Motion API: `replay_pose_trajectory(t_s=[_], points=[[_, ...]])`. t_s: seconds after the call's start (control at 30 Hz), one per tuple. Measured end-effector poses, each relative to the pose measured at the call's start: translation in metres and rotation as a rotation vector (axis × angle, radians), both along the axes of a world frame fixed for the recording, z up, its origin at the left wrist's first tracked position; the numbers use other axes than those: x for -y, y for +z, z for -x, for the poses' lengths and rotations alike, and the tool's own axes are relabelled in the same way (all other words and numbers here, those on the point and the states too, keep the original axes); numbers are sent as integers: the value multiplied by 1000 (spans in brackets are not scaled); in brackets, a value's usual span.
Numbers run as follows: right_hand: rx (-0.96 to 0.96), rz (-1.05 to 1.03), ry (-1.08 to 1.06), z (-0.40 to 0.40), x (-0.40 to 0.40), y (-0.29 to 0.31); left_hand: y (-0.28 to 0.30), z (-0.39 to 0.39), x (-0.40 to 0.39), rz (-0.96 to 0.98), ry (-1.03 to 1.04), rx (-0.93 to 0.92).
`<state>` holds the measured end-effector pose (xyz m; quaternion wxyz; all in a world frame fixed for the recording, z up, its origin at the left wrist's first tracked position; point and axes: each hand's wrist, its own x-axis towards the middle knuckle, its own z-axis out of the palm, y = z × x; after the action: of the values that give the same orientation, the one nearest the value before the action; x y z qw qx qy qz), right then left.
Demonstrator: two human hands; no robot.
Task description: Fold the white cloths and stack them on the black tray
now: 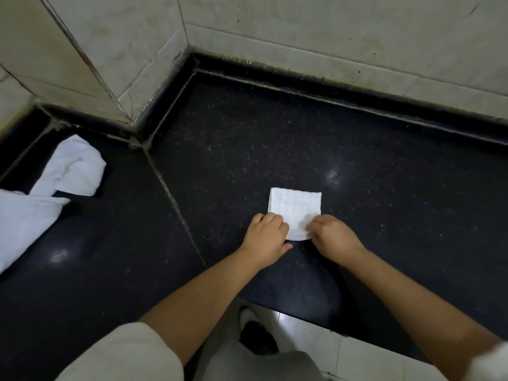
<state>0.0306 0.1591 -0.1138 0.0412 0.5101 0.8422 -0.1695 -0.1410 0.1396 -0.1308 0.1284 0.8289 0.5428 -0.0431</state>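
A small white cloth [294, 207], folded into a neat square, lies on the black speckled counter [275, 138]. My left hand [265, 237] pinches its near left corner and my right hand [334, 237] pinches its near right corner; that near edge curls up a little off the counter. At the far left lies a heap of unfolded white cloths [41, 193], partly over a flat black object [103, 185] that may be the tray; only its right edge shows.
Tiled walls [302, 37] enclose the counter at the back, with a jutting corner [129, 105] at the back left. The counter's front edge [316, 314] runs near my body, with a white tiled floor and a shoe [255, 331] below.
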Motion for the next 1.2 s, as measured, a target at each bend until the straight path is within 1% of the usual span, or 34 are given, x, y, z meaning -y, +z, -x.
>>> replay_pose_trajectory(t_s=[0.1,0.2,0.33,0.4,0.47,0.57,0.6,0.67,0.77,0.87,0.93,1.07,1.13,1.2], points=[[-188,-10,-135,-8,0,12,9,-10,5,-49,-19,-70],[-217,-61,-192,-30,17,27,12,-27,13,-168,-68,-47],[-250,-78,-253,-98,56,52,43,-80,35,-297,-198,49],[-303,-81,-301,-142,79,71,66,-118,48,-306,-229,104],[-341,-121,-368,-197,111,92,89,-170,67,-282,-259,211],[-355,-173,-494,-284,168,125,127,-255,98,-123,-285,354],[-358,-181,-538,-312,191,136,139,-285,109,-98,-309,395],[-329,-230,-617,-368,232,155,162,-350,131,-93,-388,451],[-231,-315,-736,-439,281,176,187,-437,157,-102,-545,485],[-127,-375,-833,-508,320,200,207,-518,175,-139,-708,458],[-60,-402,-878,-554,343,221,221,-573,184,-190,-817,403],[137,-343,-931,-639,370,263,239,-677,200,-372,-961,297],[174,-292,-932,-685,377,273,243,-730,201,-422,-994,311],[194,-263,-912,-731,378,283,251,-781,197,-429,-1006,338]])
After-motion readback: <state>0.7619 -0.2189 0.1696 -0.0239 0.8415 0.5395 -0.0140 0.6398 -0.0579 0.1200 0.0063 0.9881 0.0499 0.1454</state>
